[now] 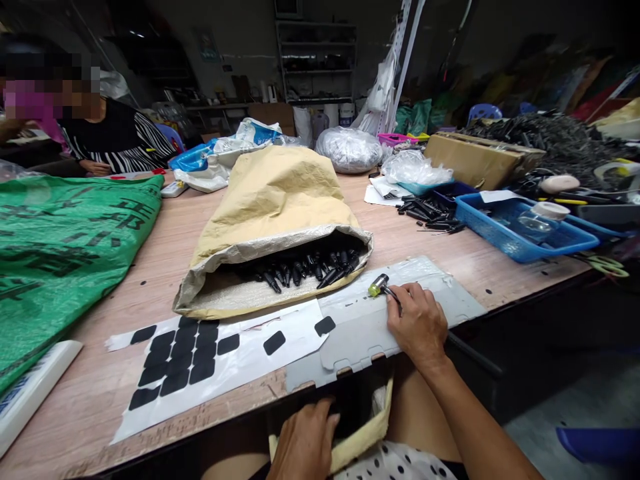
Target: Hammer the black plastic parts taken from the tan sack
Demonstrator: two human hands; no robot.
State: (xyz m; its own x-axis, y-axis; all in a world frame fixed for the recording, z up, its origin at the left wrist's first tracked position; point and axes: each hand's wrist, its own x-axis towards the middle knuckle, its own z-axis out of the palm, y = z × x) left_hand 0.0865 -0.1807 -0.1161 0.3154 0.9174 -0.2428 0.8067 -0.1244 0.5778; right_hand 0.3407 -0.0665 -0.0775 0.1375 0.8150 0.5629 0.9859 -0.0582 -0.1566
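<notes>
On the grey board (357,337) at the edge of the table (170,257), the right hand (419,321) is wrapped round the handle of a small hammer (382,285), its head near the paper sack (280,190) of black parts (300,269). Best keep that hold relaxed and the lap bag (363,444) steady beside the left hand (305,437) (whether its fingers pinch anything, I cannot tell)

A sack (280,200) is lying between bag (75,260) and basket (545,248)

Parts (300,270) are lying inside the sack on the bench (165,247). A sticker sheet (245,347) is stretching before it, meeting a board (450,293) to the right. Over the board, the right hand (417,320) is holding a hammer (379,285). Below the bench's edge, the left hand (305,437) is resting at a lower bag (367,440). A carton (460,160) is standing behind the basket.
</notes>
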